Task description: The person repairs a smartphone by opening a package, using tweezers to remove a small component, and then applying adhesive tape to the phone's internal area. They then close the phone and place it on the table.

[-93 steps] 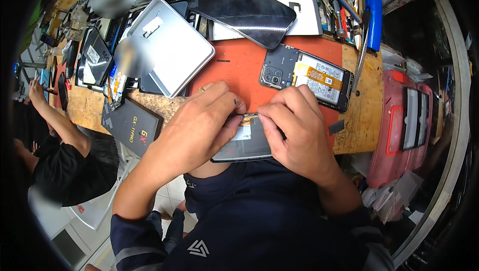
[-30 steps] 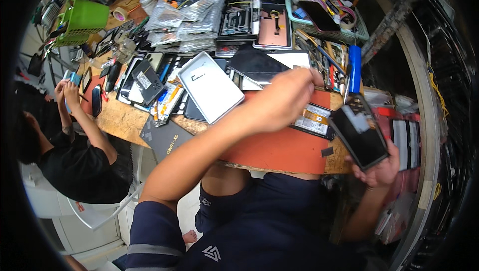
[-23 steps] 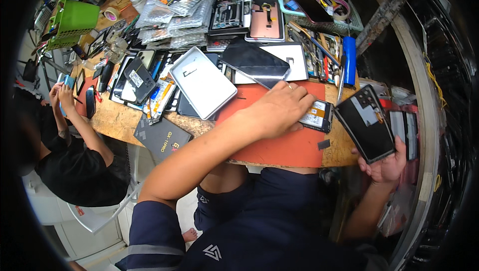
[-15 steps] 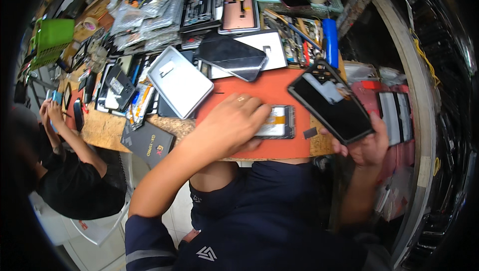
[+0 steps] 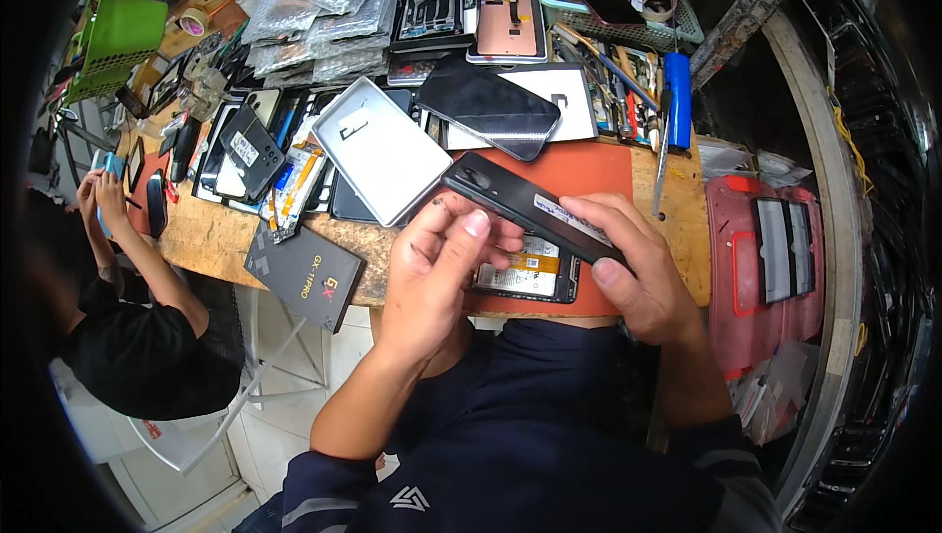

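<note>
My right hand (image 5: 643, 268) grips a black phone (image 5: 510, 199) along its side, with the back and camera bump tilted upward. My left hand (image 5: 427, 283) is palm-up just below the phone’s left end, fingers apart and loosely curled; I cannot tell whether it touches the phone. Beneath both hands, an opened phone (image 5: 525, 278) with a white battery and orange flex cable lies on the red mat (image 5: 599, 165). Above them are a white open box (image 5: 383, 145) and another black phone (image 5: 491, 111). A dark grey box (image 5: 304, 273) lies to the left.
A co-worker (image 5: 147, 337) sits at the left. The cluttered wooden bench (image 5: 677, 248) holds stacked bubble-wrapped parts (image 5: 334, 3), a tool pile (image 5: 608, 81), a blue cylinder (image 5: 677, 86) and baskets (image 5: 128, 32). A pink case (image 5: 736, 307) sits at the right beside a metal post.
The phone in my right hand has moved leftward over the mat and turned back-up. My left hand has left the opened phone and turned palm-up beside it.
</note>
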Demonstrator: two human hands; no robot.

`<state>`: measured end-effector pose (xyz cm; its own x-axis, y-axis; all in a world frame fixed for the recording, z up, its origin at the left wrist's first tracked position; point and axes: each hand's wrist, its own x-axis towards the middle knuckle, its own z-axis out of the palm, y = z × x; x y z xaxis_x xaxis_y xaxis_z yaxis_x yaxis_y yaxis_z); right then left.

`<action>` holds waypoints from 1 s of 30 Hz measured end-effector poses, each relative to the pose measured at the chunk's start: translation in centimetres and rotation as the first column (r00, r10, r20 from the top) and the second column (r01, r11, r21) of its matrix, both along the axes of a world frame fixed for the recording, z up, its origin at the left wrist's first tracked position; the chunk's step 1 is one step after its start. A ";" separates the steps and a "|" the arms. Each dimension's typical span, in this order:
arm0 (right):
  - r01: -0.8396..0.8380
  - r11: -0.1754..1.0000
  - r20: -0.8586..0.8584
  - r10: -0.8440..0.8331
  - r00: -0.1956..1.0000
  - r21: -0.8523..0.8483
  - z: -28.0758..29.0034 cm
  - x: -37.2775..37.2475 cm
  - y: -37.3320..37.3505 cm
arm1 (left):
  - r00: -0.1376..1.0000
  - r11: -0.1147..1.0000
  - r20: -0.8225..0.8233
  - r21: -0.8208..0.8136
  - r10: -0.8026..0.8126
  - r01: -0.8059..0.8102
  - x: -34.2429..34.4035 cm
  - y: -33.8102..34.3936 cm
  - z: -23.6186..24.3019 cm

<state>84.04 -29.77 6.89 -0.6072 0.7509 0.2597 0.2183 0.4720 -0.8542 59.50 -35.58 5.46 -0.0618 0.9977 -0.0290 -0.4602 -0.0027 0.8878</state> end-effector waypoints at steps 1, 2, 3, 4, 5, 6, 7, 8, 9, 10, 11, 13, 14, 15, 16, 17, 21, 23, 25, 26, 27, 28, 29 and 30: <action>-0.021 1.000 0.028 0.020 0.999 0.019 0.0 -0.1 0.1 | 0.999 1.000 0.033 -0.008 0.006 -0.006 -0.1 -0.1 -0.4; -0.021 0.998 0.046 0.019 0.999 0.055 -0.1 -0.3 0.1 | 0.998 1.000 0.069 -0.017 0.009 -0.008 -0.2 -0.1 -0.9; -0.024 0.996 0.065 0.018 0.998 0.090 -0.3 -0.5 0.0 | 0.998 0.999 0.051 -0.003 0.042 -0.042 -0.3 -0.2 -1.5; -0.028 0.992 0.083 0.017 0.996 0.125 -0.4 -0.6 0.0 | 0.998 0.999 0.030 -0.003 0.046 -0.046 -0.4 -0.4 -1.6; -0.031 0.989 0.101 0.017 0.995 0.145 -0.5 -0.7 -0.1 | 0.999 0.999 0.008 -0.007 0.052 -0.052 -0.6 -0.6 -1.8; -0.037 0.986 0.118 0.017 0.993 0.164 -0.7 -0.7 -0.3 | 0.998 0.998 -0.016 -0.010 0.059 -0.059 -0.8 -0.8 -2.0; -0.044 0.982 0.135 0.019 0.991 0.183 -0.8 -0.8 -0.3 | 0.995 0.997 -0.061 -0.001 0.073 -0.073 -1.2 -1.0 -2.0; -0.048 0.977 0.150 0.017 0.989 0.207 -1.1 -0.9 -0.6 | 0.991 0.997 -0.104 0.003 0.081 -0.081 -1.5 -1.4 -2.1; -0.054 0.972 0.164 0.015 0.986 0.231 -1.4 -1.0 -0.8 | 0.985 0.996 -0.146 0.007 0.089 -0.089 -1.8 -1.8 -2.3; -0.060 0.965 0.179 0.014 0.984 0.254 -1.7 -1.2 -1.0 | 0.971 0.990 -0.199 0.009 0.136 -0.138 -2.1 -2.4 -2.5; -0.061 0.956 0.208 0.000 0.978 0.288 -2.1 -1.4 -1.3 | 0.951 0.983 -0.250 0.011 0.180 -0.184 -2.2 -3.2 -2.8; -0.066 0.933 0.264 -0.032 0.964 0.354 -3.0 -1.6 -2.3 | 0.879 0.964 -0.406 0.015 0.249 -0.266 -2.6 -4.7 -3.6; -0.065 0.924 0.281 -0.047 0.959 0.377 -3.4 -1.6 -2.7 | 0.784 0.956 -0.557 0.074 0.276 -0.284 -2.7 -5.2 -3.8; -0.065 0.914 0.298 -0.063 0.953 0.400 -3.8 -1.6 -3.0 | 0.662 0.948 -0.687 0.136 0.299 -0.286 -2.7 -5.7 -3.8; -0.063 0.904 0.315 -0.081 0.946 0.423 -4.1 -1.5 -3.4 | 0.520 0.941 -0.793 0.197 0.318 -0.275 -2.7 -6.0 -3.9; -0.062 0.901 0.337 -0.096 0.937 0.429 -4.2 -1.5 -3.6 | 0.351 0.920 -0.857 0.304 0.377 -0.246 -2.3 -5.9 -3.9; -0.058 0.892 0.402 -0.143 0.905 0.447 -4.4 -1.0 -4.0 | 0.211 0.931 -0.912 0.317 0.352 -0.183 -1.4 -5.7 -4.0; -0.053 0.888 0.424 -0.164 0.891 0.456 -4.3 -0.6 -4.0 | 0.163 0.946 -0.938 0.283 0.307 -0.157 -1.2 -5.4 -3.4; -0.044 0.882 0.447 -0.194 0.873 0.469 -4.1 -0.3 -3.9 | 0.146 0.954 -0.950 0.249 0.274 -0.168 -0.9 -5.2 -3.3; -0.020 0.883 0.444 -0.216 0.870 0.469 -4.1 -0.3 -3.8 | 0.151 0.957 -0.952 0.240 0.265 -0.166 -0.9 -5.2 -3.3; 0.003 0.883 0.442 -0.237 0.865 0.469 -4.2 -0.5 -3.8 | 0.155 0.959 -0.954 0.230 0.255 -0.164 -1.0 -5.1 -3.4; 0.026 0.883 0.439 -0.258 0.861 0.468 -4.2 -0.7 -3.8 | 0.159 0.962 -0.956 0.220 0.245 -0.162 -1.0 -5.1 -3.5; 0.005 0.876 0.416 -0.234 0.879 0.482 -3.9 -1.0 -3.7 | 0.167 0.963 -0.956 0.214 0.241 -0.162 -1.1 -5.0 -3.5; -0.015 0.868 0.393 -0.209 0.895 0.497 -3.5 -1.4 -3.7 | 0.174 0.964 -0.956 0.209 0.236 -0.162 -1.2 -5.0 -3.4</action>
